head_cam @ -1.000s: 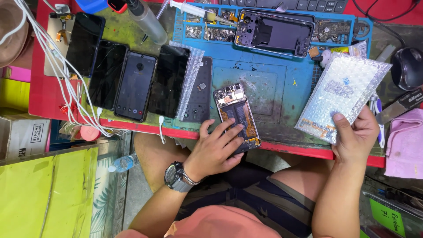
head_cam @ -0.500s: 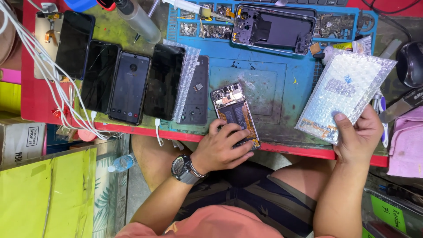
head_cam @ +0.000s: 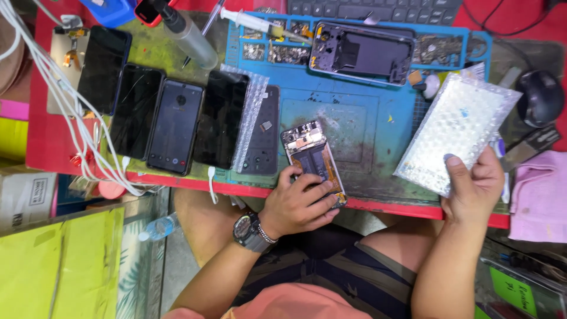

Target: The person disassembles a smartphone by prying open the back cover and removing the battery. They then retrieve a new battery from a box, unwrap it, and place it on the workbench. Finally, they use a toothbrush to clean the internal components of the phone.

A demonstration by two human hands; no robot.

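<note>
My left hand (head_cam: 298, 204), with a wristwatch on it, rests on the lower end of an opened phone (head_cam: 310, 155) whose battery and boards are exposed. The phone lies on a blue work mat (head_cam: 360, 127) at the table's near edge, and my fingers grip its bottom part. My right hand (head_cam: 472, 189) holds a silvery bubble-wrap pouch (head_cam: 458, 133) by its near corner, thumb on top. The pouch lies tilted over the mat's right side.
Several dark phones (head_cam: 174, 124) lie in a row on the left, one partly in a clear bubble sleeve (head_cam: 248, 115). A bare phone frame (head_cam: 363, 54), a syringe (head_cam: 266, 26), white cables (head_cam: 56, 100), a mouse (head_cam: 540, 97) and a pink cloth (head_cam: 540, 195) surround the mat.
My left hand has stayed on the opened phone, its fingers shifting slightly over the lower end. My right hand still holds the pouch. The view has drifted a little.
</note>
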